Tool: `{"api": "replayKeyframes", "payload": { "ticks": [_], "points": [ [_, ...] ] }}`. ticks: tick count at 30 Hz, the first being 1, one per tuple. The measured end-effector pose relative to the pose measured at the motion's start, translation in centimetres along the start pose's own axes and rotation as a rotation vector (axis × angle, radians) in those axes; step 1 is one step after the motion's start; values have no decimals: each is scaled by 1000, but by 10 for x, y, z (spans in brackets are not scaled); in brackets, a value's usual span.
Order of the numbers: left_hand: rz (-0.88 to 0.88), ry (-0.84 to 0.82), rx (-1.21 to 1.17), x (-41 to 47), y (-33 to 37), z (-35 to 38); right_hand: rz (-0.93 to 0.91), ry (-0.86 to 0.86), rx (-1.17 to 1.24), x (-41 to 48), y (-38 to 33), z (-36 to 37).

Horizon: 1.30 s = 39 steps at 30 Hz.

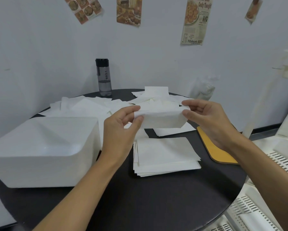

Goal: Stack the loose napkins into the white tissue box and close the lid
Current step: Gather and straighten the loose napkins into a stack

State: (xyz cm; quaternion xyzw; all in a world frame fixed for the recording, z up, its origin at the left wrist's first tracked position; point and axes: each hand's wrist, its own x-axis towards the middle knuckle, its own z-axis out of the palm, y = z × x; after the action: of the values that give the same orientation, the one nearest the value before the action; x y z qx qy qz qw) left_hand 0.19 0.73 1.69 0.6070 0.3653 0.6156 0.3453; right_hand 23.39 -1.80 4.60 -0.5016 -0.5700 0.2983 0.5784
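tissue box (45,147) 1 | bottle (104,77) 1 | napkin stack (166,154) 1 | held napkin (161,117) 1 | hands (118,130) (211,122) 2

both hands, left hand (121,125) and right hand (206,120), pinch a folded napkin (161,118) over the table (156,205); napkin stack (166,155) just below them, white box (43,150) left of the left hand.

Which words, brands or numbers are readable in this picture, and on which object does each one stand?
"Pillsbury's BEST": at the bottom of the newspaper-style poster on the wall.
"Cooky Thought": at the top of the same poster, partly cut by the frame; its small print is unreadable.
Water bottle: vertical print, too blurred to read.
Other posters: no legible text.
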Motion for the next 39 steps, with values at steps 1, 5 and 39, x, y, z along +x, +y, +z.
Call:
{"api": "replayKeyframes", "payload": {
  "ticks": [1,5,39],
  "points": [
    [10,1,23,-2,1,1,2,8,-19,0,0,1],
    [15,-2,32,-4,3,1,-30,46,-34,1,-3,2],
    [40,-28,31,4,-2,1,-54,-79,64,-7,-3,-6]
  ]
}}
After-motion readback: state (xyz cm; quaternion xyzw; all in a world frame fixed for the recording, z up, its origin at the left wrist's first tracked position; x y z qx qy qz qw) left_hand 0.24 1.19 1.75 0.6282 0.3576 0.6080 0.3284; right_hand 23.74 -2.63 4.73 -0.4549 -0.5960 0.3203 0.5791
